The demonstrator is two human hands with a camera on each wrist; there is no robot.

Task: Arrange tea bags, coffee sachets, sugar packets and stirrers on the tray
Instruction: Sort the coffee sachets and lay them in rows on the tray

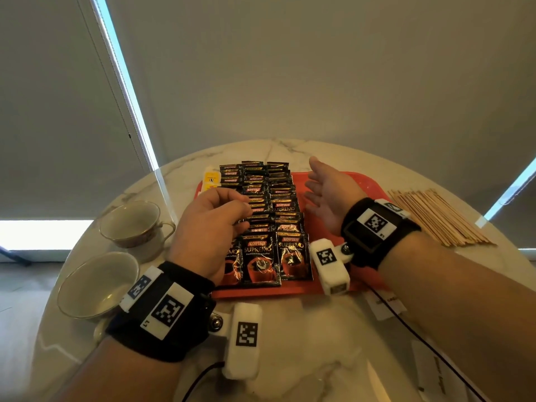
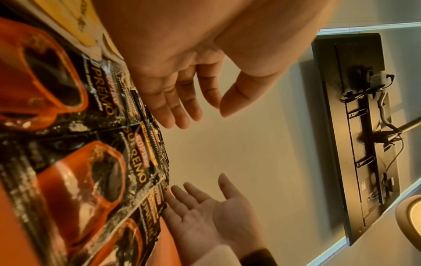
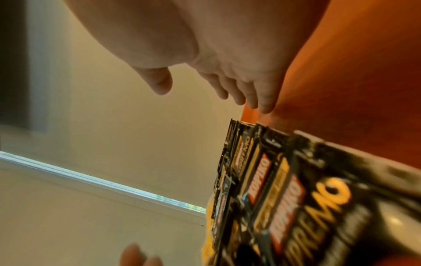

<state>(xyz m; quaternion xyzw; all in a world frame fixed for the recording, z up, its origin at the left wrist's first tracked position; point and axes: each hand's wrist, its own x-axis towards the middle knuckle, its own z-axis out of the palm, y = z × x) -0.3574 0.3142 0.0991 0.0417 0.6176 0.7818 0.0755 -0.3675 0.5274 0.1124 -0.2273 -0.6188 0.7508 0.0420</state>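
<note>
A red tray (image 1: 261,293) sits on the marble table with several black Kopiko coffee sachets (image 1: 272,204) overlapped in three columns on its left half. My left hand (image 1: 243,216) hovers over the left column with loosely bent fingers; the left wrist view shows this hand (image 2: 202,115) holding nothing. Beside the right column, my right hand (image 1: 319,192) stands edge-on above the bare tray floor (image 3: 353,72), fingers straight, palm facing the sachets (image 3: 284,189). A bundle of wooden stirrers (image 1: 435,219) lies on the table right of the tray.
Yellow-and-white packets (image 1: 211,179) lie at the tray's far left corner. Two empty teacups (image 1: 133,224) (image 1: 95,282) stand left of the tray. White paper packets (image 1: 385,306) and a black cable lie on the table at the front right.
</note>
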